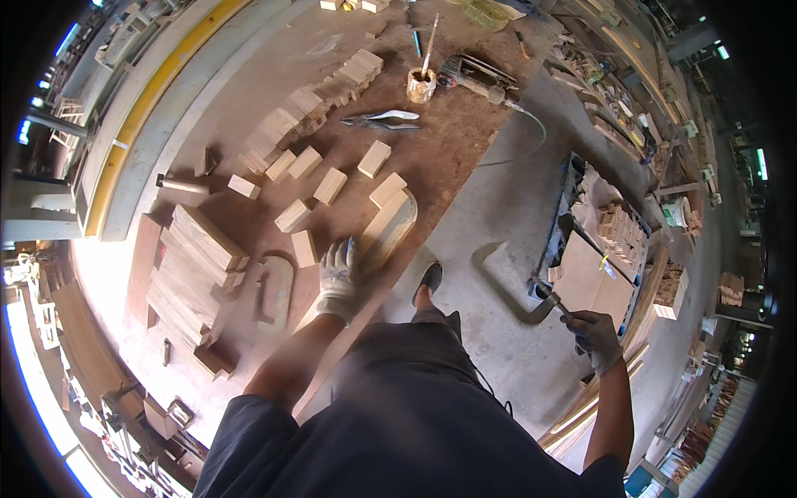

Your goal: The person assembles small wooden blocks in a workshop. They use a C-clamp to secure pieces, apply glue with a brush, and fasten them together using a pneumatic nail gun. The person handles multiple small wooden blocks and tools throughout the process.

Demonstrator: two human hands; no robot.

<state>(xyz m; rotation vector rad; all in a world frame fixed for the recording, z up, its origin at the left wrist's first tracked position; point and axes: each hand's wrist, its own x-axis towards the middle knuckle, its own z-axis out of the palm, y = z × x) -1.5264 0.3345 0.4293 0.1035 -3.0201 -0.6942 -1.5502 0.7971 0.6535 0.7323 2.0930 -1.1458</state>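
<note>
My right hand [596, 339], gloved, is closed around the screw end of a large C-clamp [516, 309], held out over the floor to the right of the workbench. My left hand [338, 275], in a pale glove, lies with fingers stretched out near the bench edge. Beside its fingertips is a rounded-end wooden piece [390, 231], and a small wood block [304, 248] sits just to the left. Another C-clamp [276, 292] rests on the bench left of that hand. Several short blocks [330, 187] are scattered farther up the bench.
Stacked boards [187, 278] and a hammer [184, 185] occupy the bench's left. Farther off are a long row of blocks [303, 108], pliers [382, 121], a glue pot with a brush [421, 86] and an air tool [477, 80] with a hose. A loaded pallet [594, 274] stands at right.
</note>
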